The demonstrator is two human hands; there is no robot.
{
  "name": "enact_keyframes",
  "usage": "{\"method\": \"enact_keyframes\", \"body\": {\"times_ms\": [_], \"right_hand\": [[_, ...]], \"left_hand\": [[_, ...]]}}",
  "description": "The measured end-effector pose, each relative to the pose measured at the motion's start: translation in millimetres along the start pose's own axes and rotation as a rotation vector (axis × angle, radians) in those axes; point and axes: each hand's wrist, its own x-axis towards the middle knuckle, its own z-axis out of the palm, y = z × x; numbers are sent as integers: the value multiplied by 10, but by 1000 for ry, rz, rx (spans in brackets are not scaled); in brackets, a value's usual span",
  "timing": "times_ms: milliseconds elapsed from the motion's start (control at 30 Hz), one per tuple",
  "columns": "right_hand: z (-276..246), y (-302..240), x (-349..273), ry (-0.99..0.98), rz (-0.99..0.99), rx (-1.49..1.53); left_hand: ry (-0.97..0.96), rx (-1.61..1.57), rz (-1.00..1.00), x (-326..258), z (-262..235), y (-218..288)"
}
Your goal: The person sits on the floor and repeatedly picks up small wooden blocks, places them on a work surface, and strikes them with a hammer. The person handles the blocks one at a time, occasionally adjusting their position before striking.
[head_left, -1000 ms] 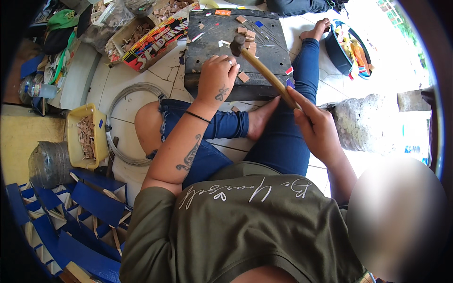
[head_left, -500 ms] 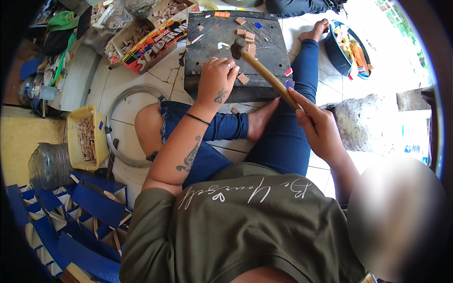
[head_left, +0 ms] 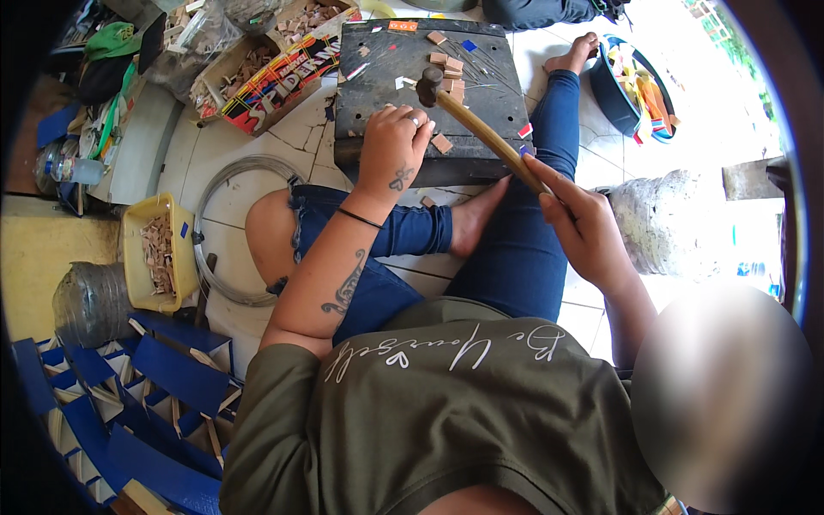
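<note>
The right hand grips the lower end of a hammer, its fingers wrapped tight around the wooden handle. The handle slants up and to the left across a dark wooden work block that rests on the tiled floor between the person's knees. The dark hammer head sits at the far end of the handle, just above the left hand and very near its fingertips.

The left hand lies palm down on the block, its fingers curled and pressed together at the tips as if pinching something small against the surface. What they pinch is hidden under them, so I cannot tell what it is. Small tan wooden pieces lie scattered on the block, some beside the hammer head, one just right of the left hand.

To the left on the floor stand a yellow tub holding more wooden pieces, a coil of wire, and a cardboard box. A dark blue bowl sits at upper right.
</note>
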Motion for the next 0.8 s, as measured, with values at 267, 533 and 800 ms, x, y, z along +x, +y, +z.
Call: {"method": "enact_keyframes", "body": {"times_ms": [267,533,800], "right_hand": [[-14,-74,-8,-34,68,2],[39,-52,-16,23,-43,-4],[-4,138,-1,38,120,152]], "left_hand": [[36,14,27,-27,23,0],[45,10,39,-37,20,6],[3,12,0,-37,-14,13]]}}
